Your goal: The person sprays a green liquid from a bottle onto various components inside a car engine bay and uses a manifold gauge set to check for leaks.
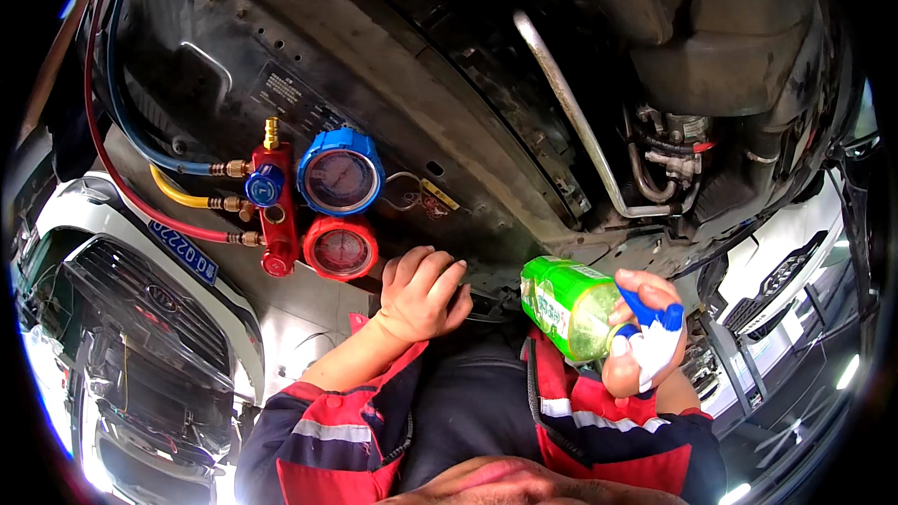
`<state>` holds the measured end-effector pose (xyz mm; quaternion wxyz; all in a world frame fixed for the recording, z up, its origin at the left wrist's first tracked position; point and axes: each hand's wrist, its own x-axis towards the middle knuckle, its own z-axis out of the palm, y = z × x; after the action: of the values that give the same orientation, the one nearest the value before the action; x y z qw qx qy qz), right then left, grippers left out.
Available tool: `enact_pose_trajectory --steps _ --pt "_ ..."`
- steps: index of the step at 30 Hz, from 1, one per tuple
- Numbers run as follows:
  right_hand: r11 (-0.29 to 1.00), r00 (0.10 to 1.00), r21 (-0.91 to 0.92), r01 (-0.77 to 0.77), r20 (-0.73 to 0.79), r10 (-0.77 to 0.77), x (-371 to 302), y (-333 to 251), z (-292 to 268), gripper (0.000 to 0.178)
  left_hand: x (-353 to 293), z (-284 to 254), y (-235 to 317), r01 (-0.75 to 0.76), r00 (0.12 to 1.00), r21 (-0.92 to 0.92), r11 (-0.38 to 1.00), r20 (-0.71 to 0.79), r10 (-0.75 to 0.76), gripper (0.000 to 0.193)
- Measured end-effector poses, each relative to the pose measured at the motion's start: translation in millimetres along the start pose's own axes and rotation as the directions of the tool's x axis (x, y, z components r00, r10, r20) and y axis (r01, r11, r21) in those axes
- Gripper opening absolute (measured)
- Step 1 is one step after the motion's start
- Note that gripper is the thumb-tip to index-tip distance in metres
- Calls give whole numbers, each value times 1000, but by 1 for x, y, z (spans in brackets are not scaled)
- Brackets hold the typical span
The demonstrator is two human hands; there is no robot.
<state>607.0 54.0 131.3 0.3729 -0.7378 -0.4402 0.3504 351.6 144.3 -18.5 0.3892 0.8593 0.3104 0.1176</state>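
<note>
My right hand (pixel 647 329) grips a spray bottle (pixel 572 309) by its blue and white trigger head (pixel 653 341). The bottle is clear with a green label, holds pale liquid, and lies tilted with its base toward the left. Level with it, my left hand (pixel 421 295) is closed, fingers curled with the back of the hand showing. What it grips, if anything, is hidden. Just above and left of that hand is a red manifold gauge set (pixel 281 196), with a blue gauge (pixel 340 178) and a red gauge (pixel 341 251).
Blue, yellow and red hoses (pixel 178 226) run left from the manifold. A dark vehicle structure (pixel 440 103) spans the top, with a silver metal pipe (pixel 572 112) and a metal fitting assembly (pixel 678 164). A white car (pixel 154 290) stands at the left; another white vehicle (pixel 786 271) is at the right.
</note>
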Motion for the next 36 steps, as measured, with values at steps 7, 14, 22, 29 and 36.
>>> enact_pose_trajectory --steps 7,14,22,29,36 --pt "978 978 -22 209 30 -209 -31 9 -7 64 1 1 0 -12 1000 15 1000 9 12 41" --pt "950 951 -58 307 -15 -308 -49 7 9 55 0 2 2 -10 1000 30 999 10 10 41" --pt "918 915 -110 381 -96 -392 -63 12 21 51 -2 4 1 -27 1000 35 999 -4 28 41" --pt "903 878 -90 420 -209 -430 -68 18 23 47 -4 6 3 -69 994 19 997 -85 70 40" --pt "841 830 -79 536 -137 -541 -89 29 23 51 -14 15 2 -56 985 88 995 -157 69 35"
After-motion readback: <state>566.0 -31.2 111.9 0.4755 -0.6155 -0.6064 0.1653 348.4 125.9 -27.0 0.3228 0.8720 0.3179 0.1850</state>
